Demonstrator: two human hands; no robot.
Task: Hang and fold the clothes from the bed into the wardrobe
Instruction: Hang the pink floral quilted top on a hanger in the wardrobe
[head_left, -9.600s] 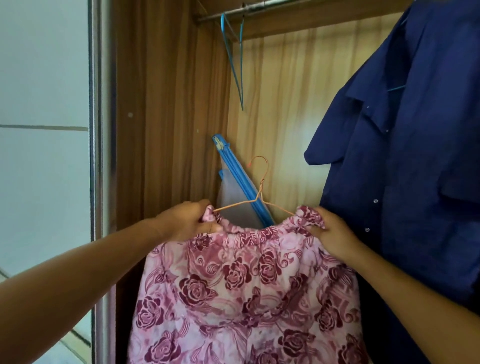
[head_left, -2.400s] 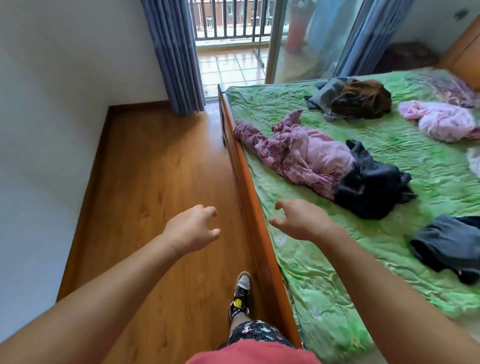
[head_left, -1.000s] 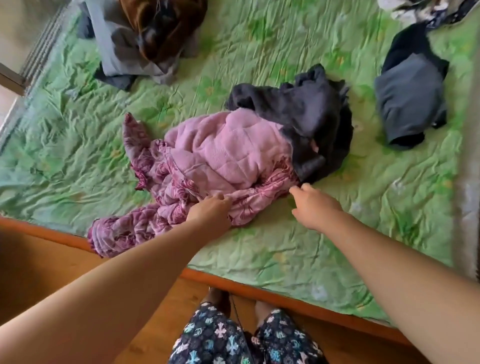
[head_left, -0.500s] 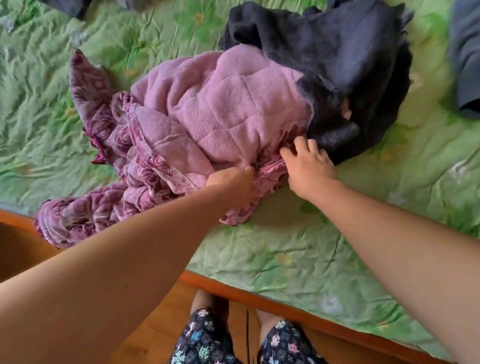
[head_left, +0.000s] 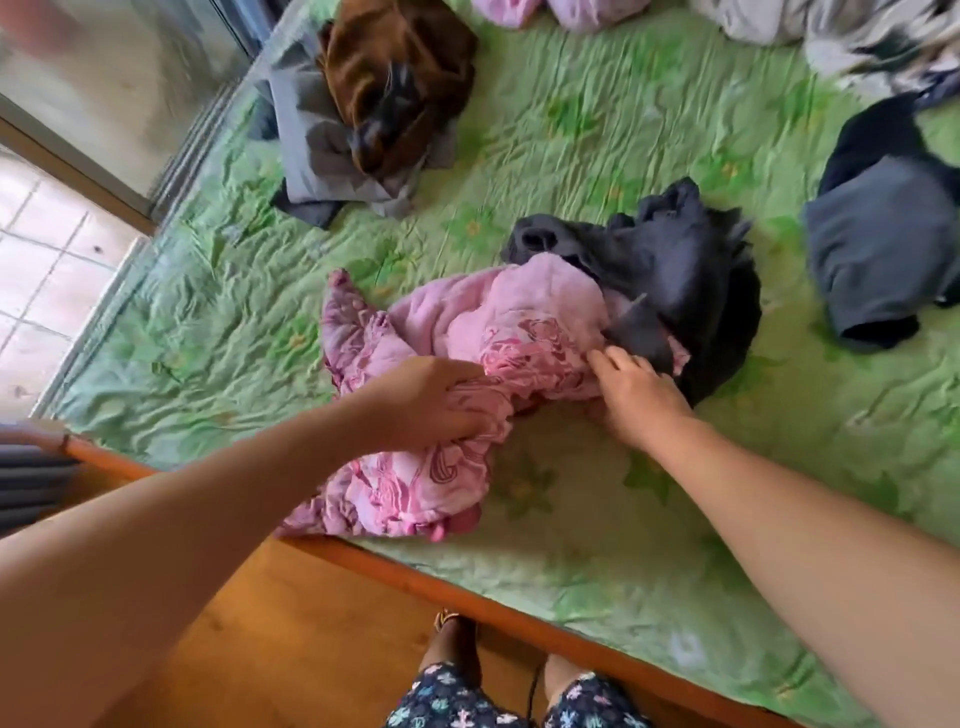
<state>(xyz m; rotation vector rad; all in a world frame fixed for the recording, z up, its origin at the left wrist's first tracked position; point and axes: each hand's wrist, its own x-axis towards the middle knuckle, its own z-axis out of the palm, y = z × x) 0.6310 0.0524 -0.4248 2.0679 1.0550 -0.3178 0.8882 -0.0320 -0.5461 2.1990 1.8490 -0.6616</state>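
Pink floral jacket (head_left: 519, 317) now nearer bed edge (head_left: 467, 587); I see left hand (head_left: 426, 402) gripping fold, right hand (head_left: 639, 397) on other end, grip unclear; axis spans both hands.

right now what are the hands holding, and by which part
Left hand grips the pink floral garment by a bunched fold at its middle. Right hand touches its edge; a grip cannot be told.

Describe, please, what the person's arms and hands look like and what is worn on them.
No sleeves show; both forearms are bare. The left hand and right hand wear no gloves, and no ring, watch or bracelet is visible, though the frame is blurred.
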